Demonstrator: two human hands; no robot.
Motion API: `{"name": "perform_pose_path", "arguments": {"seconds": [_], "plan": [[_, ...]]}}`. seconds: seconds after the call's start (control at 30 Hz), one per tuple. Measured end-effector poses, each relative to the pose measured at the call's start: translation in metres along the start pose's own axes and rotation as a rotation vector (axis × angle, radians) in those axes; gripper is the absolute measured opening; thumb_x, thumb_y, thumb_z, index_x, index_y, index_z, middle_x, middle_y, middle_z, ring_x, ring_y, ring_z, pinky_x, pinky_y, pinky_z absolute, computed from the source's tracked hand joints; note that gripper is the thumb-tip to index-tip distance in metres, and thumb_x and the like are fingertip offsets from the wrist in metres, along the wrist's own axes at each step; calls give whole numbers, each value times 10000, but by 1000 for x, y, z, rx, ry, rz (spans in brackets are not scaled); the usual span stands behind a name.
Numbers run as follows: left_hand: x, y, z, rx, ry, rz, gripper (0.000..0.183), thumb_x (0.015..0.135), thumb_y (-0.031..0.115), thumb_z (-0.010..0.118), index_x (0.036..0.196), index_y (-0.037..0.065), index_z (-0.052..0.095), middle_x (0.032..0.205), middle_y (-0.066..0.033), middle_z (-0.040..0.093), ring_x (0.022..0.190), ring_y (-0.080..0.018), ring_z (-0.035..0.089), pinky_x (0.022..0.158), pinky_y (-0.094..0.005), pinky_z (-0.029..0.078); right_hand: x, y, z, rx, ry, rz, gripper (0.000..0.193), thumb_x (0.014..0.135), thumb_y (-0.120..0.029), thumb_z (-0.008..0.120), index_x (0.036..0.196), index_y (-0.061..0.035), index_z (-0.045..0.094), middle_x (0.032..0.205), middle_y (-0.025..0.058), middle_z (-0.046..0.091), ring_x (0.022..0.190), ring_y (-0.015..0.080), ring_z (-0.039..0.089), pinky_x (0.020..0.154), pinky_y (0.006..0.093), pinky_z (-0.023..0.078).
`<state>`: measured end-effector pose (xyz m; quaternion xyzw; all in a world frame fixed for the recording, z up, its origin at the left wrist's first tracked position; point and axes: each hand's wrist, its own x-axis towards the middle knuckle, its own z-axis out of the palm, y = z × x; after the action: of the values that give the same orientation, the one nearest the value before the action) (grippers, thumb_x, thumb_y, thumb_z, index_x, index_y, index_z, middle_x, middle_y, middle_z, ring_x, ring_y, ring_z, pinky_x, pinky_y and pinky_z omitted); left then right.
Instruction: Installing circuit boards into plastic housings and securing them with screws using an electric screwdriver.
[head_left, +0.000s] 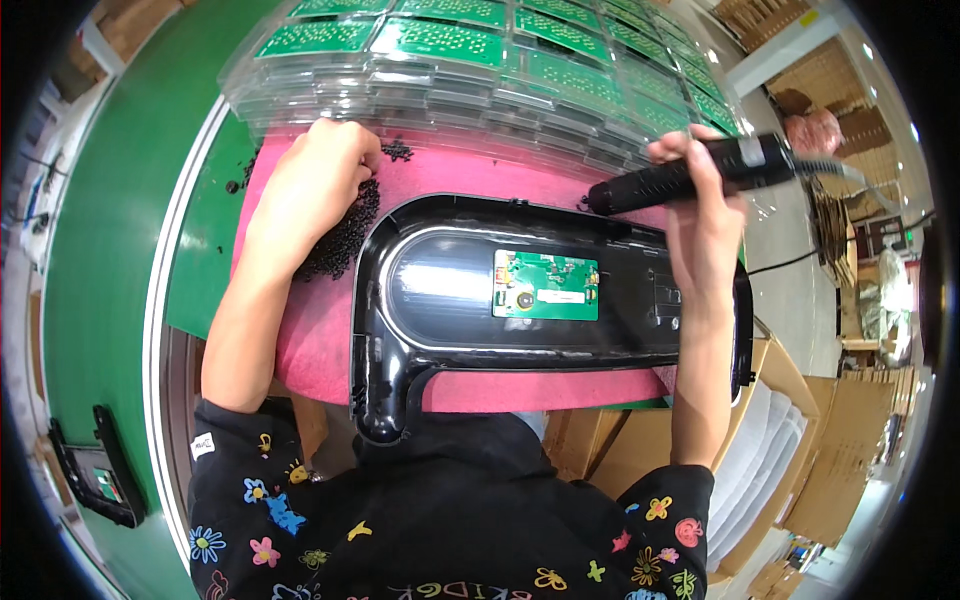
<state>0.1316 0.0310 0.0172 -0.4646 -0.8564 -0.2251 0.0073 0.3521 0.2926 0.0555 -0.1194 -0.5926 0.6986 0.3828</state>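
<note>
My left hand point(318, 178) is over the pink mat point(430, 170), its fingers curled together at the edge of a heap of small black screws point(345, 240). Whatever those fingertips pinch, if anything, is hidden. In my right hand point(708, 215) is a black electric screwdriver point(650, 186), held nearly level with its tip to the left, above the far right part of a black plastic housing point(440, 365). Open side up, the housing lies on the mat in front of me. A green circuit board point(565, 275) sits in its middle.
Stacked clear trays point(440, 90) of green boards stand along the far side. A cable point(840, 170) runs right from the screwdriver. At far left, another black housing point(100, 470) lies on a green surface point(110, 300). A cardboard box point(785, 385) with grey padding stands at lower right.
</note>
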Motion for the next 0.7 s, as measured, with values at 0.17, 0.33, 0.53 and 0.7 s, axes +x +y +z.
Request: {"name": "perform_pose_path", "arguments": {"seconds": [0.17, 0.33, 0.53, 0.7], "plan": [[0, 13, -5, 15, 127, 99, 128, 804, -43, 637, 912, -35, 705, 901, -195, 703, 840, -360, 689, 737, -393, 543, -1, -9, 11, 288, 36, -37, 258, 924, -113, 672, 1116, -15, 530, 870, 46, 580, 846, 168, 552, 886, 317, 459], [-3, 53, -1, -558, 120, 355, 132, 799, -14, 725, 930, -2, 726, 881, -108, 714, 797, -213, 697, 723, -308, 557, -31, -15, 26, 638, -118, 65, 220, 972, -240, 607, 1113, -102, 510, 858, 4, 508, 901, 170, 514, 1003, 409, 397], [-15, 80, 13, -792, 93, 518, 117, 785, -29, 753, 895, -7, 721, 893, -97, 726, 820, -212, 710, 709, -295, 568, -52, -11, 28, 776, -124, 138, 253, 956, -208, 631, 1108, -96, 462, 873, -2, 501, 902, 155, 499, 1018, 405, 350], [-14, 83, 13, -825, 111, 485, 93, 787, -35, 752, 869, -22, 710, 859, -110, 724, 778, -207, 707, 691, -289, 562, -54, -12, 19, 787, -181, 91, 289, 935, -283, 644, 1129, -138, 487, 881, -27, 525, 912, 147, 500, 1029, 410, 341]]}}
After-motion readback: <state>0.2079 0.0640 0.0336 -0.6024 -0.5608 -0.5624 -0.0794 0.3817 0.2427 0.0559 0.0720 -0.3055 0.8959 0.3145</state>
